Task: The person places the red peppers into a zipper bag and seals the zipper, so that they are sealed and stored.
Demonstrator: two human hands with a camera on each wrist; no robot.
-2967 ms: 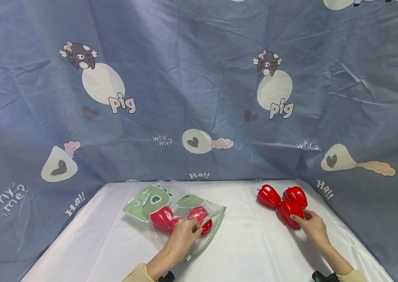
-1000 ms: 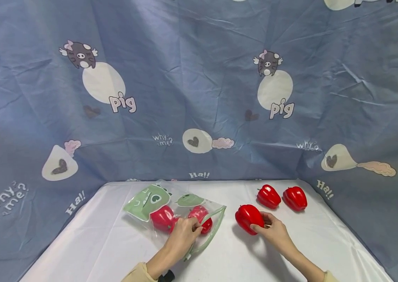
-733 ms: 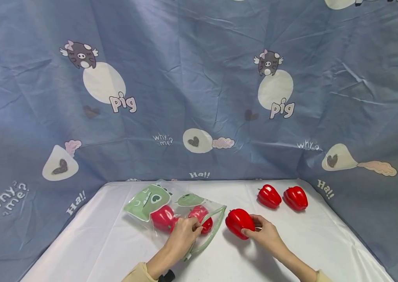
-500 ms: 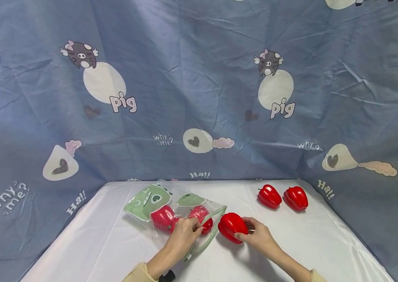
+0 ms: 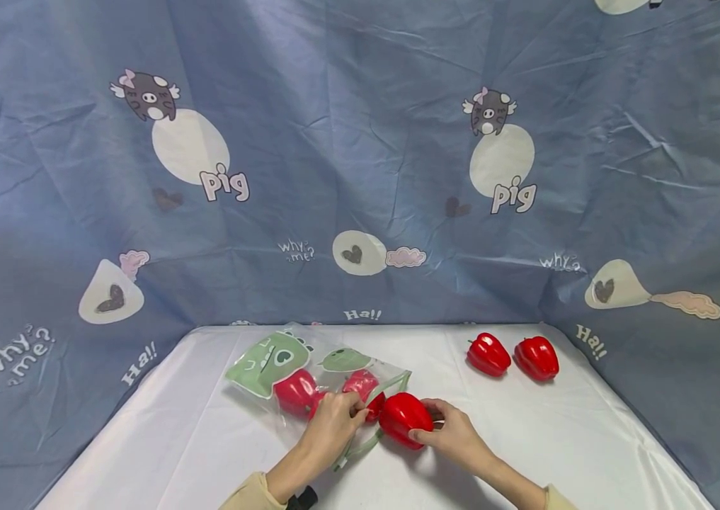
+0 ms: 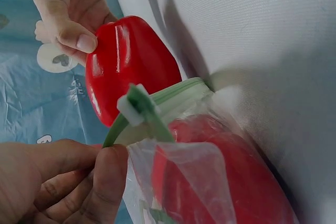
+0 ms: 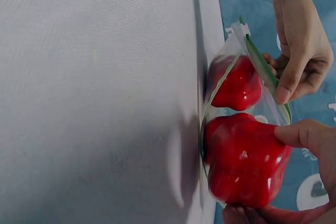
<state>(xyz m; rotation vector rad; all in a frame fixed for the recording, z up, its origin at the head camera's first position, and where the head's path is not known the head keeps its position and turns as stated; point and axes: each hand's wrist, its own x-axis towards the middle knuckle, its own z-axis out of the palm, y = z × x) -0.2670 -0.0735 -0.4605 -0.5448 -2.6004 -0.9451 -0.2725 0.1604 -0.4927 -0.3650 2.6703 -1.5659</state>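
Observation:
A clear zip bag [image 5: 340, 382] with green dinosaur prints and a green slider edge lies on the left half of the table. Inside it are several red bell peppers [image 5: 294, 392]. My left hand [image 5: 333, 425] pinches the bag's green rim [image 6: 118, 129] between thumb and fingers, keeping the mouth parted. My right hand [image 5: 455, 433] grips another red bell pepper [image 5: 406, 419] by its right side, thumb on the near face. In the right wrist view this held pepper [image 7: 247, 161] is right at the bag's mouth, overlapping a pepper behind it.
Two more red bell peppers, one [image 5: 488, 354] beside the other [image 5: 536, 358], lie at the back right of the white-covered table [image 5: 525, 439]. A blue printed curtain [image 5: 360, 163] hangs behind and along the sides.
My right hand has taken a bell pepper from the group at the right and carried it left to the bag's mouth. My left hand has stayed on the bag's rim.

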